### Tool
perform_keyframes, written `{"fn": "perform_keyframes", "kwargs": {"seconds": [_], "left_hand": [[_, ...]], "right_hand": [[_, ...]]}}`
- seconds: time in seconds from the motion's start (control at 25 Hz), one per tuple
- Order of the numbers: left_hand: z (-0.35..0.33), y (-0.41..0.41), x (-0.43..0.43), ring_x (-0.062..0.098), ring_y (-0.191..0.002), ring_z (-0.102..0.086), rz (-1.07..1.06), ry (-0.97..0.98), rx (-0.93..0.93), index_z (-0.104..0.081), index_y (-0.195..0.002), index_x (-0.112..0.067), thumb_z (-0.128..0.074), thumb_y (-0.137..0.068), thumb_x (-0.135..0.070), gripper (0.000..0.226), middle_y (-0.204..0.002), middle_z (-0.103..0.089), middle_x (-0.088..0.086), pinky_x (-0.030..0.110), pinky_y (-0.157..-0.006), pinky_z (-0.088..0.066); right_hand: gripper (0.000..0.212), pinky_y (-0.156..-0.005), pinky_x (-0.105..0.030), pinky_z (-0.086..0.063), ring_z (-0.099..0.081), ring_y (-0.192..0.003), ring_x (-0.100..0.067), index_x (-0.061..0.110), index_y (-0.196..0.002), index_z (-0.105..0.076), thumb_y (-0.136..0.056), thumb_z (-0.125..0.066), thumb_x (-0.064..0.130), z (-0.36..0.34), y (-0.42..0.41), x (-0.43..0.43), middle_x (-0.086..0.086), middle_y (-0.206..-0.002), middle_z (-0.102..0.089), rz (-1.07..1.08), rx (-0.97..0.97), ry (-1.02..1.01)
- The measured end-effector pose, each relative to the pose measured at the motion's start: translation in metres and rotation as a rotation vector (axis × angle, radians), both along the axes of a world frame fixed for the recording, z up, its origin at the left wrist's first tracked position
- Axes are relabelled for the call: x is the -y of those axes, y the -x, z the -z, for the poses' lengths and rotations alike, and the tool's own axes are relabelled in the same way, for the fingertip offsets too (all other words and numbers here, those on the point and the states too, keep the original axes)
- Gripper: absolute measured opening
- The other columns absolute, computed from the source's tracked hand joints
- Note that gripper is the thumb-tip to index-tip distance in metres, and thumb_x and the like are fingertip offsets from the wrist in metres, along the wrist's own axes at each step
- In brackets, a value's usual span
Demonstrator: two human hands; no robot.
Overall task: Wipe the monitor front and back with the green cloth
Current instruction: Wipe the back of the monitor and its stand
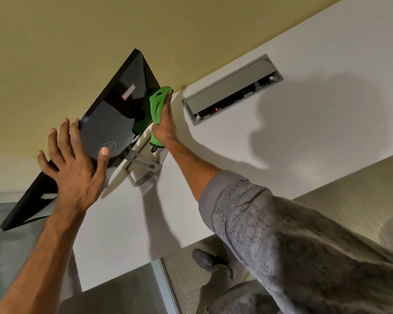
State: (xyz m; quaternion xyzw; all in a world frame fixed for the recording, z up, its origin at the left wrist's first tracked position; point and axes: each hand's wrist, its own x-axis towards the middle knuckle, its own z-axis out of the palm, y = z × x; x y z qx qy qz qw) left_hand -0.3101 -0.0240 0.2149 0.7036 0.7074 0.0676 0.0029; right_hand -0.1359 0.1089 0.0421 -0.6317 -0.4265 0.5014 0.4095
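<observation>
The black monitor [109, 123] stands on the white bench [304, 132] at the left of the scene. Its glossy back faces the camera, and its silver stand [141, 171] sits on the bench just below it. The view is strongly tilted, so the monitor runs as a slanted slab from lower left to upper middle. The two hands are well apart, each on the monitor's back. The left hand [75, 171] lies on the nearer end of the panel with its fingers straight and spread wide, the fingertips reaching the panel's edge. Its thumb rests beside the round logo [110, 146]. The right hand [166, 121] is farther along, at the other side of the stand's neck. Its fingers are straight and together, pressing the green cloth [157, 105] flat against the back. The cloth wraps over the fingertips, and its tail hangs out by the wrist. A pale label [128, 91] sits on the back between the hands. To the right, a grey cable box [232, 91] is sunk into the bench. A grey patterned sleeve [259, 223] covers the right upper arm.
</observation>
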Motion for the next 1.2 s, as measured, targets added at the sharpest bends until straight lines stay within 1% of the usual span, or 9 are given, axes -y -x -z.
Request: {"fn": "perform_keyframes", "kwargs": {"seconds": [0.12, 0.24, 0.36, 0.44, 0.52, 0.6, 0.76, 0.96, 1.2], "left_hand": [[0.000, -0.001, 0.000, 0.029, -0.167, 0.005, 0.005, -0.003, -0.023, -0.004, -0.172, -0.027, -0.026, -0.102, -0.073, 0.087, -0.181, 0.002, -0.002, 0.069, -0.126, 0.004], [-0.001, -0.001, -0.002, 0.029, -0.167, 0.008, 0.005, 0.014, -0.030, -0.003, -0.173, -0.026, -0.026, -0.101, -0.076, 0.090, -0.181, 0.004, -0.002, 0.070, -0.126, 0.005], [-0.002, -0.003, 0.001, 0.029, -0.167, 0.007, 0.013, 0.019, -0.027, -0.002, -0.173, -0.026, -0.024, -0.100, -0.077, 0.092, -0.181, 0.004, -0.002, 0.070, -0.126, 0.005], [-0.001, -0.002, 0.002, 0.029, -0.167, 0.007, 0.017, 0.021, -0.028, -0.001, -0.173, -0.026, -0.024, -0.100, -0.077, 0.093, -0.181, 0.004, -0.002, 0.070, -0.126, 0.005], [-0.001, -0.002, 0.002, 0.028, -0.167, 0.009, 0.022, 0.030, -0.029, 0.000, -0.173, -0.027, -0.024, -0.100, -0.078, 0.093, -0.181, 0.006, -0.004, 0.070, -0.126, 0.005], [-0.002, -0.002, 0.001, 0.026, -0.167, 0.011, 0.025, 0.040, -0.020, 0.002, -0.173, -0.027, -0.026, -0.100, -0.077, 0.092, -0.181, 0.008, -0.006, 0.070, -0.126, 0.006], [-0.003, -0.003, 0.001, 0.026, -0.167, 0.013, 0.028, 0.039, -0.036, 0.003, -0.173, -0.026, -0.028, -0.100, -0.075, 0.093, -0.181, 0.011, -0.006, 0.071, -0.126, 0.006], [-0.004, -0.001, 0.000, 0.024, -0.166, 0.017, 0.035, 0.051, -0.018, 0.004, -0.173, -0.028, -0.029, -0.099, -0.075, 0.094, -0.180, 0.014, -0.008, 0.070, -0.126, 0.009], [-0.001, 0.003, -0.003, 0.022, -0.166, 0.018, 0.034, 0.055, -0.017, 0.004, -0.173, -0.028, -0.027, -0.098, -0.077, 0.095, -0.180, 0.014, -0.008, 0.070, -0.126, 0.009]], "right_hand": [[0.124, -0.114, -0.044, -0.043, -0.034, -0.155, -0.038, 0.022, -0.169, 0.011, -0.080, -0.062, -0.024, 0.008, 0.007, 0.007, -0.007, -0.177, -0.015, -0.044, -0.048, 0.051], [0.127, -0.130, -0.053, -0.026, -0.013, -0.163, -0.033, 0.014, -0.169, 0.012, -0.080, -0.070, -0.022, 0.016, 0.025, 0.030, -0.010, -0.179, -0.003, -0.063, -0.009, 0.011], [0.124, -0.133, -0.049, -0.017, -0.005, -0.165, -0.028, 0.010, -0.169, 0.009, -0.079, -0.069, -0.023, 0.003, 0.028, 0.034, -0.009, -0.179, 0.004, -0.015, 0.000, -0.068], [0.125, -0.131, -0.047, -0.024, -0.010, -0.164, -0.029, 0.014, -0.170, 0.007, -0.075, -0.065, -0.026, -0.011, 0.017, 0.017, -0.002, -0.179, 0.005, 0.047, 0.000, -0.107], [0.125, -0.121, -0.052, -0.041, -0.025, -0.160, -0.034, 0.019, -0.170, 0.004, -0.076, -0.064, -0.027, -0.015, -0.001, -0.005, 0.002, -0.178, -0.002, 0.080, -0.027, -0.078], [0.121, -0.113, -0.055, -0.050, -0.040, -0.151, -0.038, 0.023, -0.171, 0.003, -0.081, -0.062, -0.024, -0.017, -0.015, -0.017, -0.005, -0.177, -0.018, 0.046, -0.085, 0.024], [0.113, -0.120, -0.050, -0.038, -0.042, -0.149, -0.039, 0.025, -0.170, 0.008, -0.089, -0.057, -0.019, -0.008, -0.007, -0.003, -0.012, -0.171, -0.030, -0.049, -0.165, 0.195], [0.109, -0.122, -0.061, -0.037, -0.048, -0.143, -0.040, 0.037, -0.169, 0.010, -0.096, -0.051, -0.018, -0.012, 0.020, 0.042, -0.016, -0.160, -0.044, -0.130, -0.322, 0.369], [0.120, -0.112, -0.034, -0.039, -0.040, -0.150, -0.033, 0.031, -0.170, 0.008, -0.085, -0.053, -0.028, -0.043, 0.018, 0.026, -0.004, -0.175, -0.021, 0.072, -0.295, 0.160]]}}
